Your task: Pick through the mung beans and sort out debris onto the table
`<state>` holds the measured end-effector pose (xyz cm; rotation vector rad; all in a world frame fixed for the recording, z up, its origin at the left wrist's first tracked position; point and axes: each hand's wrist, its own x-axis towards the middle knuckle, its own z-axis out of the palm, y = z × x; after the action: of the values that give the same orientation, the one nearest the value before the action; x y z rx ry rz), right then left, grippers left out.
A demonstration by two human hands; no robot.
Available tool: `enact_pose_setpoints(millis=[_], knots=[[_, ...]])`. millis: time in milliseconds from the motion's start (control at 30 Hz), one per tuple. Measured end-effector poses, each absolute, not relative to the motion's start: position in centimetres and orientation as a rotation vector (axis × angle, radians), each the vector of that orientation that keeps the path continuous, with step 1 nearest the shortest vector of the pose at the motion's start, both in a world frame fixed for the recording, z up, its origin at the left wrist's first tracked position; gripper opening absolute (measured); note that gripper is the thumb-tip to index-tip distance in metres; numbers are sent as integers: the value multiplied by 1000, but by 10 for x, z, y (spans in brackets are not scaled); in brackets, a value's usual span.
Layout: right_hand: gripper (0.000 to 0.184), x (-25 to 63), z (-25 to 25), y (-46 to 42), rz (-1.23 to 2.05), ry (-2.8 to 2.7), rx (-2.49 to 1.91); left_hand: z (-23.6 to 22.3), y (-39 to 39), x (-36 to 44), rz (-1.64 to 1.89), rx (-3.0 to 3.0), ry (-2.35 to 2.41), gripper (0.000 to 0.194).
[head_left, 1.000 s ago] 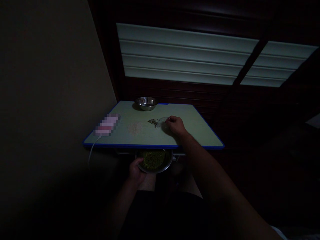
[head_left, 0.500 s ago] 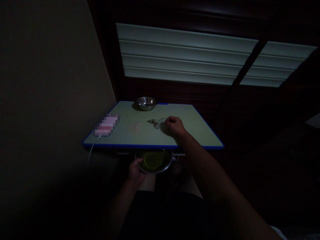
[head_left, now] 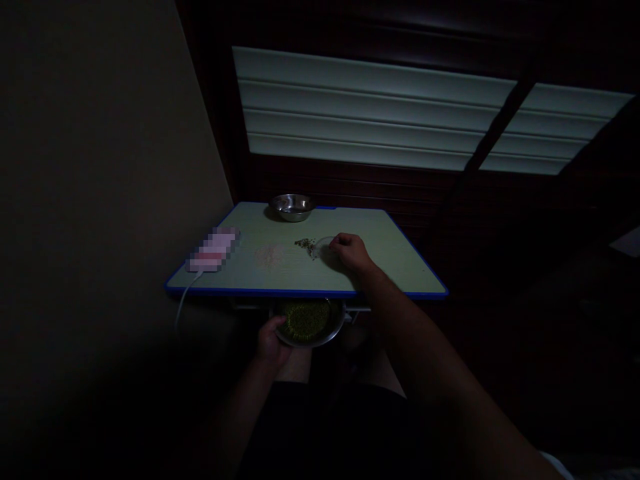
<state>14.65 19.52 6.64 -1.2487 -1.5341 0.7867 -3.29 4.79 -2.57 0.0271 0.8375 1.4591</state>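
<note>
Below the table's near edge, my left hand (head_left: 273, 343) grips the left rim of a metal bowl (head_left: 327, 340), thumb over the inside. Small green beans (head_left: 305, 320), looking like mung beans, lie in it. Over the tabletop, my right hand (head_left: 351, 252) is closed with its fingertips pinched on a clear, round-edged plastic piece (head_left: 323, 247); its exact kind is hard to make out in the dim light. Right beside that piece lies a scatter of small dark grains (head_left: 305, 245). A patch of pale grains (head_left: 270, 255) is spread farther left.
A second metal bowl (head_left: 294, 209) stands at the back of the blue-edged table (head_left: 390, 270). At the left lies a blurred-out pink and white device (head_left: 213, 250) with a white cable (head_left: 184, 297) hanging off the edge. A wall rises at left, dark slatted panels behind.
Hardly anything differs. Both hands keep their places, and the clear piece stays beside the dark grains.
</note>
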Motion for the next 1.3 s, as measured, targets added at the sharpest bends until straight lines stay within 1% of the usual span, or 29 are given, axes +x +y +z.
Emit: enact_pose_setpoints(millis=[200, 300, 500, 833, 1067, 1300], knots=[[11, 145, 69, 192, 805, -1523, -1278, -26, 48, -33, 1458, 16, 832, 37], [11, 146, 67, 195, 752, -1525, -1284, -26, 48, -34, 1481, 30, 840, 38], [13, 150, 63, 200, 617, -1548, -1326, -28, 48, -34, 1446, 18, 846, 31], [13, 151, 60, 203, 666, -1552, -1291, -23, 46, -32, 1449, 29, 841, 40], [13, 149, 62, 199, 727, -1546, -1286, -27, 48, -33, 1452, 36, 815, 45], [13, 147, 64, 196, 799, -1536, -1291, -30, 48, -35, 1448, 46, 817, 41]])
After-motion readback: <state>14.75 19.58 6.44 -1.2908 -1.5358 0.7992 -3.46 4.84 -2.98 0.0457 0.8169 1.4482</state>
